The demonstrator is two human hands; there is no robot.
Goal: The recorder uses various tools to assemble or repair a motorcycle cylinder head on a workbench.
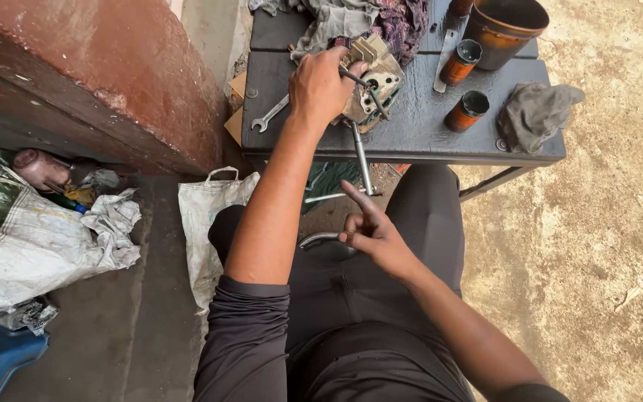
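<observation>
The dark wooden bench (426, 134) fills the twelve o'clock side of my view, and on it, just at its middle, sits the grey metal engine part (373, 85) I am working on, leaning on a heap of rags (366, 18). At one o'clock stand a big rusty can (504, 26) and two small orange tins (466, 110), a grey cloth (537, 108) at two, a spanner (268, 115) at eleven. I judge the job mid-way: the part looks stripped, ports bare, yet the long T-handled driver (362, 160) is set in it, so fastening or loosening is left. My left hand (321, 85) reaches straight out, arm extended, fingers curled around the part's left edge, steadying it. My right hand (373, 231) hangs low at six o'clock over my lap, forefinger extended toward the driver's crossbar, other fingers curled, gripping nothing.
</observation>
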